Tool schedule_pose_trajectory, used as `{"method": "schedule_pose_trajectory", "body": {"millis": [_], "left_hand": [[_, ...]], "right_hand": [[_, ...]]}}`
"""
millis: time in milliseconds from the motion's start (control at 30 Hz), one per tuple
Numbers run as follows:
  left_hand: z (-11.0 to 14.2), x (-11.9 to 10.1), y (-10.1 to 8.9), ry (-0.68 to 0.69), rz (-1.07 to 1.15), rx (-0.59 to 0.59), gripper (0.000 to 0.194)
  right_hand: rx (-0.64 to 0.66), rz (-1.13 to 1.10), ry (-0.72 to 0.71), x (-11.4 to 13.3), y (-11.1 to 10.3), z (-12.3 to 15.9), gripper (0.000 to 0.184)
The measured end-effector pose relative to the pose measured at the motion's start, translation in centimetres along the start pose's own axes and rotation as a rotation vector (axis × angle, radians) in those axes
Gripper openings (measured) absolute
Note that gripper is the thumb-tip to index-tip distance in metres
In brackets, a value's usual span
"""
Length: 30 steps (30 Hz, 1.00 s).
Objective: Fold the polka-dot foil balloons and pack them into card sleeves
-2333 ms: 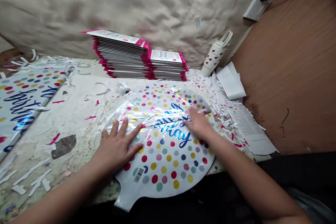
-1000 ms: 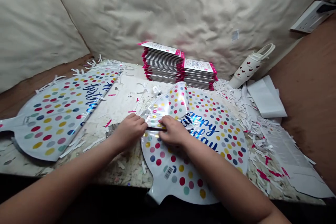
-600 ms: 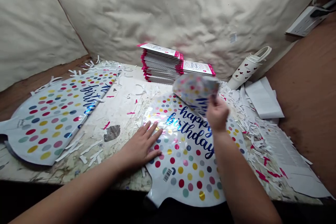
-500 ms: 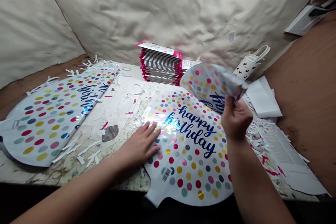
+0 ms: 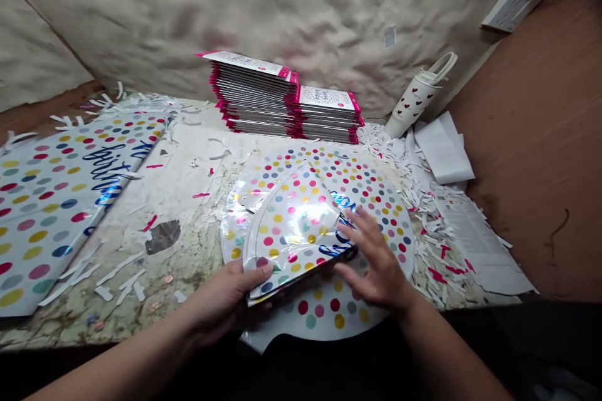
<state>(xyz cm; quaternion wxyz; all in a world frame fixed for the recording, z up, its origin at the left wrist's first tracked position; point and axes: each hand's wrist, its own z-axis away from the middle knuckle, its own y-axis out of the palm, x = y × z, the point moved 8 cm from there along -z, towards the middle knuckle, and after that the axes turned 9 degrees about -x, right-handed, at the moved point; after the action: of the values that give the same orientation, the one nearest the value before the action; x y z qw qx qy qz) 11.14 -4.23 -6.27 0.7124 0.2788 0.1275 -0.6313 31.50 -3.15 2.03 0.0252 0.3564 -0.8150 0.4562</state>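
A folded foil balloon (image 5: 291, 232) with coloured dots and blue lettering lies in a wedge shape on top of a flat round foil balloon (image 5: 371, 185). My left hand (image 5: 226, 301) grips the folded balloon's lower edge. My right hand (image 5: 374, 266) sits at its right end, fingers spread and touching the foil. A third dotted foil balloon (image 5: 51, 200) lies flat at the left, well away from both hands.
Two stacks of packaged balloons (image 5: 254, 94) stand at the back against a crumpled cream sheet (image 5: 141, 12). Paper shreds (image 5: 395, 163) litter the worn table (image 5: 179, 200). A heart-print paper bag (image 5: 414, 97), white papers (image 5: 444, 147) and a power strip (image 5: 515, 0) sit at the right.
The folded balloon, raised in my right hand earlier, is now lowered over the flat balloon. My left hand has moved from the flat balloon to grip the folded one. The view has shifted.
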Motion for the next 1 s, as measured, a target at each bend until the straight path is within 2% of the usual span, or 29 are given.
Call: {"method": "schedule_pose_trajectory", "body": {"millis": [67,133,233,333,367,433,467,533,567,633,700,733,767,800,867,933,1000], "left_hand": [[0.3,-0.1,-0.3,-0.013,-0.017,-0.020,0.021],[0.5,-0.2,-0.1,-0.006,-0.030,-0.016,0.021],[0.6,0.2,0.2,0.002,-0.055,-0.009,0.021],[0.1,0.4,-0.7,0.017,-0.124,-0.040,0.023],[0.1,0.3,-1.1,0.019,-0.204,-0.026,0.024],[0.4,-0.6,-2.0,0.052,-0.508,0.045,0.030],[0.7,-1.6,-2.4,0.114,-0.711,0.061,0.034],[1.5,-5.0,-2.5,0.368,-1.109,-0.005,0.040],[2.1,-7.2,-1.8,0.550,-1.257,-0.080,0.040],[3.1,-10.9,1.3,0.945,-1.429,-0.190,0.038],[2.8,-12.6,5.6,1.292,-1.489,-0.149,0.035],[2.1,-12.8,7.7,1.453,-1.500,-0.082,0.036],[0.9,-12.5,9.5,1.555,-1.550,0.021,0.040],[-0.8,-12.2,10.7,1.596,-1.629,0.092,0.042],[-4.9,-12.3,11.3,1.512,-1.762,0.069,0.048],[-7.9,-12.9,10.5,1.398,-1.819,-0.018,0.058],[-9.2,-13.3,9.5,1.349,-1.818,-0.101,0.067]], "right_hand": [[-0.014,-0.032,0.225,-3.4,-1.1,0.8,0.065],[0.010,-0.069,0.286,-5.0,-0.9,1.2,0.064],[-0.032,-0.012,0.156,-4.8,0.1,0.6,0.054],[-0.057,0.203,-0.071,-3.4,1.5,-0.1,0.046],[-0.039,0.272,-0.138,-3.0,2.2,-0.1,0.043],[0.006,0.366,-0.226,-2.5,3.3,0.0,0.036],[0.025,0.391,-0.249,-2.4,3.7,0.1,0.035],[0.041,0.414,-0.269,-2.3,4.1,0.2,0.034],[0.040,0.417,-0.271,-2.3,4.1,0.2,0.034],[0.044,0.412,-0.265,-2.2,4.1,0.2,0.034],[0.047,0.394,-0.258,-2.1,4.0,0.0,0.035],[0.044,0.383,-0.258,-2.1,4.0,0.0,0.035],[0.037,0.375,-0.260,-2.1,4.0,0.0,0.035],[0.027,0.372,-0.261,-2.1,3.9,0.0,0.035],[0.011,0.384,-0.241,-2.4,3.8,0.1,0.035],[0.014,0.403,-0.206,-3.1,3.6,0.6,0.035],[0.039,0.397,-0.187,-3.7,3.4,1.1,0.036]]}}
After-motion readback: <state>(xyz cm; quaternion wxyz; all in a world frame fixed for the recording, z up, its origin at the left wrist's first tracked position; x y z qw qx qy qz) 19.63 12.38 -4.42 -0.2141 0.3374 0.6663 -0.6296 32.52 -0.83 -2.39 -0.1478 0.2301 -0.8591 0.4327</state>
